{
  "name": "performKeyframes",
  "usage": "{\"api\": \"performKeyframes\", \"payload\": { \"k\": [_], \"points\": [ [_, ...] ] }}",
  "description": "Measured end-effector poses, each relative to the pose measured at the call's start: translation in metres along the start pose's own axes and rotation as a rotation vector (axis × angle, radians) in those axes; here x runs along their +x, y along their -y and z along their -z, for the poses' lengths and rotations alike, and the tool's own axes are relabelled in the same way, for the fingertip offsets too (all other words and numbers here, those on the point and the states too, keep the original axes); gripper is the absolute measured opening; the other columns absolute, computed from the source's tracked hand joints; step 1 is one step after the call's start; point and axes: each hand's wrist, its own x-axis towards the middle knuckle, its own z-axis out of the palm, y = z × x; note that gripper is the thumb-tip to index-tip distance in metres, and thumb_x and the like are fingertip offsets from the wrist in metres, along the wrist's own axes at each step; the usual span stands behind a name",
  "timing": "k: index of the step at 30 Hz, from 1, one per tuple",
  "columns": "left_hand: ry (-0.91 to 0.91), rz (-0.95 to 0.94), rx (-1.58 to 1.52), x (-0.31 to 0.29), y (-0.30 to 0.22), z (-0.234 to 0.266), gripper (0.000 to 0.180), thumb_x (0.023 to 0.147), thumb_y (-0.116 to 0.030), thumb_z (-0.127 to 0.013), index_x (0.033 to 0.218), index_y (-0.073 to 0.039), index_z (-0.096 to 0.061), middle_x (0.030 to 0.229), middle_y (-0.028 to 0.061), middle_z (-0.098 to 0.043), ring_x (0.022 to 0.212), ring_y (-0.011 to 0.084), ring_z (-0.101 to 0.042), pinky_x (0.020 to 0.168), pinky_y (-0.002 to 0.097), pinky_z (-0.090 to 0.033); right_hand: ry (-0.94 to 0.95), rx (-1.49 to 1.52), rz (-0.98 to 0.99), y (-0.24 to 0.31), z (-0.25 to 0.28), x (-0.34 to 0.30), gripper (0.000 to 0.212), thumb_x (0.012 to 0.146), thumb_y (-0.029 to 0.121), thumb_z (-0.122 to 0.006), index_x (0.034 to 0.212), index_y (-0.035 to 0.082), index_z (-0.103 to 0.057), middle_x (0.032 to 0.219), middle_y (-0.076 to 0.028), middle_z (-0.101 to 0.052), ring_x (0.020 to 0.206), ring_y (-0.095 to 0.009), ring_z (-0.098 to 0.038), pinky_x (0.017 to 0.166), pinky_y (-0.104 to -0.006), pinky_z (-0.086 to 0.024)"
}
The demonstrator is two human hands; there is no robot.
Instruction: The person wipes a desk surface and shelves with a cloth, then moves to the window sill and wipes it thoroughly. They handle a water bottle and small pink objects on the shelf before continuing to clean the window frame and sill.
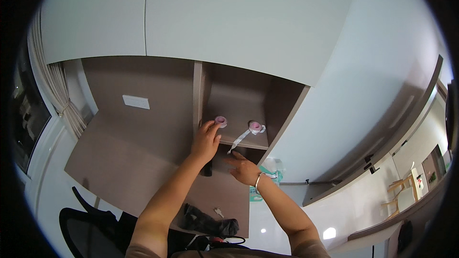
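My left hand [206,142] reaches to the front of an open shelf [234,96]. Its fingertips touch, or nearly touch, the near left side of a pink roll [220,121], which looks like tape; thumb and forefinger are apart. A second pink roll [255,127] sits to the right on the same shelf board. From it a loose white strip [240,138] runs left and down over the shelf's front edge. My right hand [244,171], wearing a bracelet, is below that edge with its fingers spread. One fingertip is close to the strip's lower end; whether it touches cannot be told.
White cabinet doors [239,14] overhang the shelf. A brown desktop [129,148] stretches left, beneath a wall socket [136,102]. A black bag [208,220] and keys [218,212] lie near me. A black chair [91,231] stands lower left; a green-and-white package [271,172] is beyond my right hand.
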Motion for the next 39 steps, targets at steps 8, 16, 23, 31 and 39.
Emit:
{"api": "performKeyframes", "payload": {
  "k": [8,16,23,31,39],
  "points": [
    [0.063,0.188,-0.162,-0.099,0.019,0.025,0.026,0.088,-0.008,-0.059,0.113,-0.004,-0.061,0.115,0.0167,-0.059,0.102,0.0347,-0.059,0.087,0.042,-0.05,-0.142,0.373,-0.134,-0.006,0.013,0.018,0.045,0.083,0.01,-0.063,0.127,0.001,-0.057,0.122,-0.024,-0.06,0.111,-0.036,-0.06,0.096,-0.0369,-0.046],
    [0.582,0.434,0.114,-0.182,0.042,0.011,0.026,0.086,-0.013,-0.06,0.111,-0.007,-0.064,0.113,0.0157,-0.062,0.102,0.034,-0.06,0.09,0.0414,-0.049,-0.484,0.141,-0.295,-0.039,0.07,0.049,0.037,0.08,0.01,-0.065,0.117,0.007,-0.065,0.112,-0.017,-0.065,0.105,-0.034,-0.061,0.09,-0.0385,-0.049],
    [0.72,0.587,0.105,-0.23,0.088,-0.001,0.028,0.083,-0.015,-0.064,0.109,-0.007,-0.065,0.109,0.0168,-0.064,0.103,0.0348,-0.06,0.091,0.042,-0.048,-0.136,-0.137,-0.09,-0.028,0.038,0.049,0.037,0.078,0.013,-0.065,0.114,0.015,-0.065,0.117,-0.011,-0.061,0.112,-0.03,-0.056,0.095,-0.0442,-0.044],
    [0.651,0.516,0.016,-0.233,0.07,0.002,0.029,0.084,-0.014,-0.066,0.111,-0.003,-0.063,0.107,0.0183,-0.063,0.098,0.0325,-0.063,0.086,0.0397,-0.05,-0.506,-0.031,-0.469,-0.051,0.06,0.085,0.021,0.091,0.019,-0.053,0.09,0.003,-0.065,0.083,-0.026,-0.064,0.08,-0.043,-0.064,0.068,-0.0493,-0.053],
    [0.864,0.524,0.052,-0.253,0.035,-0.025,0.027,0.084,-0.015,-0.064,0.11,-0.009,-0.065,0.11,0.0165,-0.063,0.103,0.0336,-0.061,0.09,0.0427,-0.048,-0.522,-0.135,-0.431,-0.031,0.054,0.072,0.049,0.08,-0.003,-0.052,0.129,-0.003,-0.05,0.14,-0.028,-0.041,0.121,-0.04,-0.051,0.099,-0.0407,-0.047]
  ]
}}
